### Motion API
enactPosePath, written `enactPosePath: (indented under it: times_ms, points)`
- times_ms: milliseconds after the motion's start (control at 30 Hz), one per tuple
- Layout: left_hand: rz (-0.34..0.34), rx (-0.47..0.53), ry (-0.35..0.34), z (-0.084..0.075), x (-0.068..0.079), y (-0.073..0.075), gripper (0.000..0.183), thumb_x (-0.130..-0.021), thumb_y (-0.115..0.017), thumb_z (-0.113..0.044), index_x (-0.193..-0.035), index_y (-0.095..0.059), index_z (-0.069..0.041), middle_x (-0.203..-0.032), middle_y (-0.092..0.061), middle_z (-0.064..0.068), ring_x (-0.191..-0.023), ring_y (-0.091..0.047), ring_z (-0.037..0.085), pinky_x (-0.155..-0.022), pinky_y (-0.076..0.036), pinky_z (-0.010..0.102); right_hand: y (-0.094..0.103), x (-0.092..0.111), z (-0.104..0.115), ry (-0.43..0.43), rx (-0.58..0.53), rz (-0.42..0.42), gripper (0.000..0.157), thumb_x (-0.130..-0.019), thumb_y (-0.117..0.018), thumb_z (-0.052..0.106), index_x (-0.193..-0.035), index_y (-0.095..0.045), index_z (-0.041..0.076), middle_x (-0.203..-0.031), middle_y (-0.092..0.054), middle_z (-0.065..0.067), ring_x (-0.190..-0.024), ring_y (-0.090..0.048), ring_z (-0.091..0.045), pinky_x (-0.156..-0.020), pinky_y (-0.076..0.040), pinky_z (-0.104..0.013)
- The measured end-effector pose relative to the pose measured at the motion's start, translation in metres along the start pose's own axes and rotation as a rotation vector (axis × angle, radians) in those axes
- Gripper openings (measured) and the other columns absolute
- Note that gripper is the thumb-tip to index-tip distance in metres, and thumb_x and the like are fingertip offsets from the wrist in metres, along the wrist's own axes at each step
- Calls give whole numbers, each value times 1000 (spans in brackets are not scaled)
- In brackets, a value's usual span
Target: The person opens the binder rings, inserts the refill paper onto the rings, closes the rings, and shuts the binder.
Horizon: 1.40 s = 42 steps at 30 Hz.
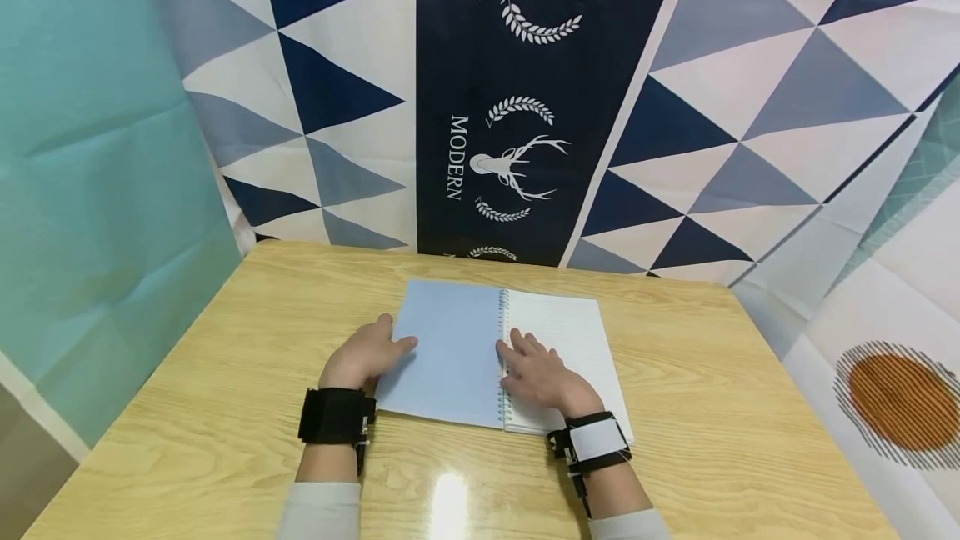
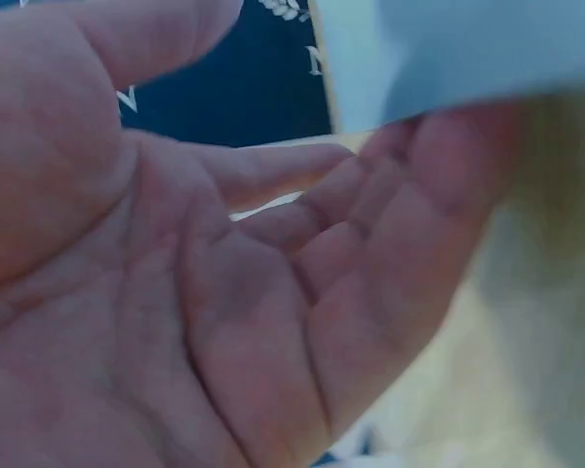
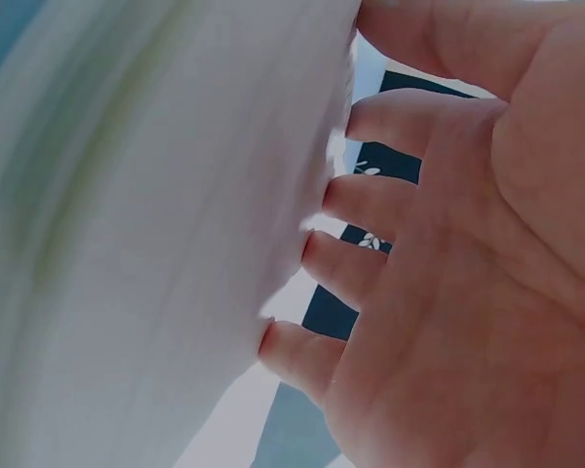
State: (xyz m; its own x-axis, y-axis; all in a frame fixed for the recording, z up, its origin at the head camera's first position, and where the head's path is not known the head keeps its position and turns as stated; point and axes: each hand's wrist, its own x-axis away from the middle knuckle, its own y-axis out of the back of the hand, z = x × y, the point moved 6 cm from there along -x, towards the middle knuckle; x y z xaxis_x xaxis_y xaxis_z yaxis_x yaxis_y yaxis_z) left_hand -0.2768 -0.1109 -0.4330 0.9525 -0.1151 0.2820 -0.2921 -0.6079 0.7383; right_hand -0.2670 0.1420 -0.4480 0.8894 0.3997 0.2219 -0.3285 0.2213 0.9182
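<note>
A spiral notebook lies open on the table, its light blue cover [image 1: 453,357] folded out to the left and its white lined page [image 1: 573,327] on the right. The wire spiral [image 1: 504,307] runs between them. At the cover's left edge is my left hand [image 1: 367,354], thumb apart from the fingers; in the left wrist view its fingertips meet the cover's edge [image 2: 448,49]. My right hand [image 1: 540,373] rests on the page beside the spiral with spread fingers. The right wrist view shows these fingertips [image 3: 322,249] touching the page [image 3: 175,234].
The notebook sits on a light wooden table [image 1: 225,407] whose back edge meets a patterned curtain [image 1: 495,148]. A teal cloth [image 1: 105,173] hangs at the left, and a pale sheet with a brown round print [image 1: 903,402] is at the right. Black straps [image 1: 333,417] circle both wrists.
</note>
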Motion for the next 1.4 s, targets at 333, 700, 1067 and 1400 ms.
enactPosePath:
  times_ms: [333,700,1067,1400]
  points:
    - [-67,40,2,10,-10,-4,54,-99,-50,-4,-150,-40,7,-148,-49,33,-101,-59,34,-70,-49,35,-2,4,-12,24,-18,72,67,-108,-47,36,-163,-20,8,-172,-8,-16,-160,-6,-38,-125,-7,-66]
    - [-39,38,-41,5,-2,3,54,-102,-48,-7,-153,-33,5,-139,-56,31,-101,-61,32,-75,-50,37,16,28,-51,-213,-71,108,87,-96,-63,49,-164,-20,16,-171,-3,-21,-157,-2,-47,-118,-8,-76]
    - [17,-9,-142,-17,19,21,56,-101,-55,-3,-153,-36,4,-137,-59,30,-109,-64,29,-78,-56,35,25,34,-56,-258,-25,110,92,-93,-67,50,-163,-22,11,-169,-7,-26,-155,-7,-51,-112,-17,-81]
    - [-43,-42,-225,-33,26,31,52,-102,-55,-4,-152,-39,4,-126,-64,24,-93,-62,23,-72,-53,31,25,33,-56,-243,-38,104,93,-92,-69,50,-163,-23,11,-169,-7,-28,-154,-8,-54,-113,-22,-78]
